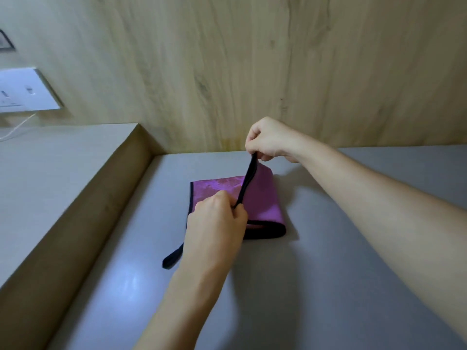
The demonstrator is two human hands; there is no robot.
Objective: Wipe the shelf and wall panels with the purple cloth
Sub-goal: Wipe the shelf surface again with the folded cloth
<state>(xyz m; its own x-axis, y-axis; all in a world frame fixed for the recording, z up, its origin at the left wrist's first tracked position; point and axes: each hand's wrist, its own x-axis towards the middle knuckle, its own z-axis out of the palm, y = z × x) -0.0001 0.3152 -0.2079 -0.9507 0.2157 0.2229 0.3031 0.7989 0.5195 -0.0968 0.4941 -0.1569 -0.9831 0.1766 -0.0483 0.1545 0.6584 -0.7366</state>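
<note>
While pinched at two points of its dark hem, cloth: one purple cloth point(260, 198), bordered all round in black or very dark navy, lying on the grey shelf point(353, 198) just in front of the wood-grain wall panel point(227, 72).
Cloth look: shiny, faintly mottled purple face; right part folded over itself, rolled fold on the right side, dark-edged open end toward the camera.
Cloth edge: lifted off the flat part, stretched taut as a dark band between the two hands.
Cloth corner: one dark loop or corner point(172, 258) poking out on the shelf left of the left wrist; rest of it hidden under the forearm.
Left hand point(214, 223): closed, thumb and fingers pinching the near end of the raised hem, resting over the cloth's left half.
Right hand point(270, 141): curled, fingertips pinching the far end of the hem, raised above the shelf close to the wall panel.
Shelf: smooth, grey, slightly glossy; one raised beige ledge point(83, 198) along its left side.
Wall items: one white socket plate point(25, 92) at far left, one thin white cable point(17, 128) below it.
Count: one cloth, two bare hands, one socket plate, one cable.
</note>
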